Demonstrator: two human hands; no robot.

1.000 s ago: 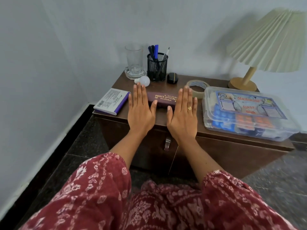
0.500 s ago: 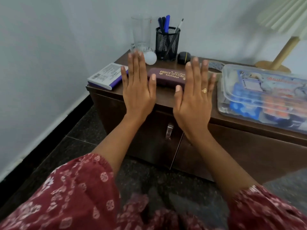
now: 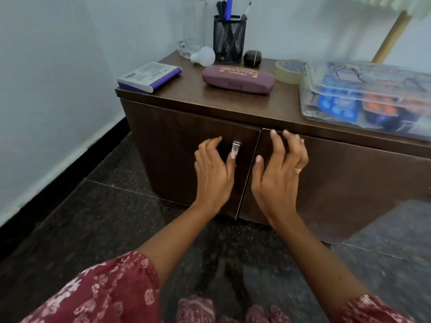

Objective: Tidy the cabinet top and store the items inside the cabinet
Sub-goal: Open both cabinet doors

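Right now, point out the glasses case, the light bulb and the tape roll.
Glasses case (image 3: 238, 78), head view, centre of its lid.
Light bulb (image 3: 205, 55), head view, on its white globe.
Tape roll (image 3: 285, 75), head view, on its outer side wall.

**One head-worn camera, tilted down at the cabinet front**

There is a single view, taken from the person's head, facing forward and angled down. It sits close in. The cabinet (image 3: 177, 145) fills the middle of the picture, and the left hand (image 3: 213, 171) and right hand (image 3: 278, 173) are centred in front of its doors. Both forearms run up from the bottom edge, past a red patterned sleeve (image 3: 105, 294). The wide lens also takes in the wall (image 3: 70, 54) on the left and the dark floor (image 3: 93, 217) below. A lamp (image 3: 391, 36) is cut off at the top right corner, and the right side of the picture is blurred.
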